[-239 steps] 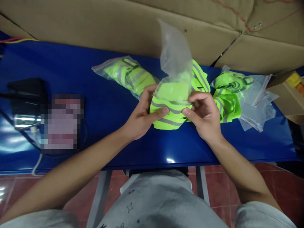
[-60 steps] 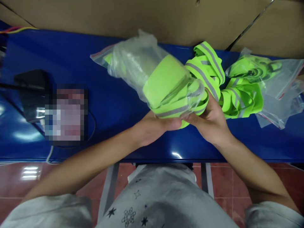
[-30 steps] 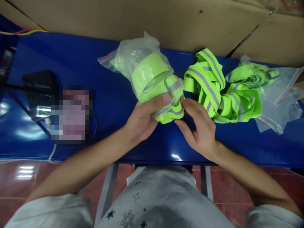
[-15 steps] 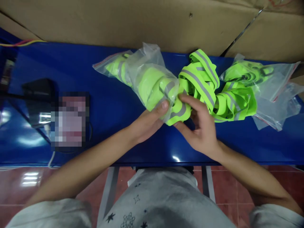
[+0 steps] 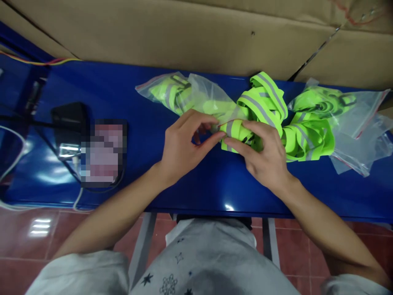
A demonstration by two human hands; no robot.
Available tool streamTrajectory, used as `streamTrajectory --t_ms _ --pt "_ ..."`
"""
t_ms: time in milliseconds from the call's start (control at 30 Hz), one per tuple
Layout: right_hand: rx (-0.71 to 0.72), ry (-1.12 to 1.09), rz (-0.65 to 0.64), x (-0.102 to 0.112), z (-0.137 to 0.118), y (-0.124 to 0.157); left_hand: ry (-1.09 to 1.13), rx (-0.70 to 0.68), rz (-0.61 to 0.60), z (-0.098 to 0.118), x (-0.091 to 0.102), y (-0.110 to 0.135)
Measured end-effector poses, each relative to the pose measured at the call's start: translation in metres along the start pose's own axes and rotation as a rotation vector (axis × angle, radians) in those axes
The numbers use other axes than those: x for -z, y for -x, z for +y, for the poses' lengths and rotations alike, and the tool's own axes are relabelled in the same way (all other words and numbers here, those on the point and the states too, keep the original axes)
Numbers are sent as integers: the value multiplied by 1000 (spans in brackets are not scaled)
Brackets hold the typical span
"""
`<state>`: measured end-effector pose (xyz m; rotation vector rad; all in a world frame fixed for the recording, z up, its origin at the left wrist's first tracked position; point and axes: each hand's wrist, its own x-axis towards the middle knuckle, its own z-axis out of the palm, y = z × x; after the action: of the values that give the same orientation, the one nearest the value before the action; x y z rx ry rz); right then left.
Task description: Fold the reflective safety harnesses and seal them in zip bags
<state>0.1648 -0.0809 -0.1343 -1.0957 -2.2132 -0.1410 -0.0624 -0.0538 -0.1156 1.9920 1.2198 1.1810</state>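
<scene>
My left hand (image 5: 187,145) is closed in a pinch on the edge of a clear zip bag (image 5: 211,92), near its red seal line. My right hand (image 5: 265,153) grips a neon yellow-green reflective strap (image 5: 235,130) with a grey stripe, at the bag's mouth. Both sets of fingertips almost meet there. How much of the strap lies inside the bag is hard to tell. Behind, a filled zip bag (image 5: 167,92) of the same straps lies on the table. Loose folded straps (image 5: 260,102) are heaped just beyond my right hand.
On the right lie more loose straps (image 5: 310,137), another filled bag (image 5: 322,100) and clear bags (image 5: 356,151). A black device (image 5: 69,123) with cables and a blurred-out object (image 5: 102,155) sit left on the blue table (image 5: 196,192). Brown cardboard (image 5: 153,32) lines the back.
The bag and strap in my hands have come lower and flatter. My left hand has shifted from the bag's side to its red-lined mouth; my right hand still grips the strap.
</scene>
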Motion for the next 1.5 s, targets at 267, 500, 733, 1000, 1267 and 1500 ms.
streamTrajectory --t_ms 267,500,733,1000,1267,1500 --pt "80 -90 -188 2 11 1 -88 16 -69 -7 -8 4" --pt "18 -92 -151 -4 -1 -1 -490 -200 -17 -11 -9 10" --pt "-55 -3 -145 -8 -10 -1 -482 -208 -44 -2 -10 14" --pt "-80 65 -155 -10 -7 -4 -380 -129 -21 -10 -12 9" --pt "-19 -78 -132 -11 -2 -3 -532 -137 -46 -16 -12 6" --pt "-181 -46 -138 -15 -6 -2 -546 -318 -13 -16 -24 11"
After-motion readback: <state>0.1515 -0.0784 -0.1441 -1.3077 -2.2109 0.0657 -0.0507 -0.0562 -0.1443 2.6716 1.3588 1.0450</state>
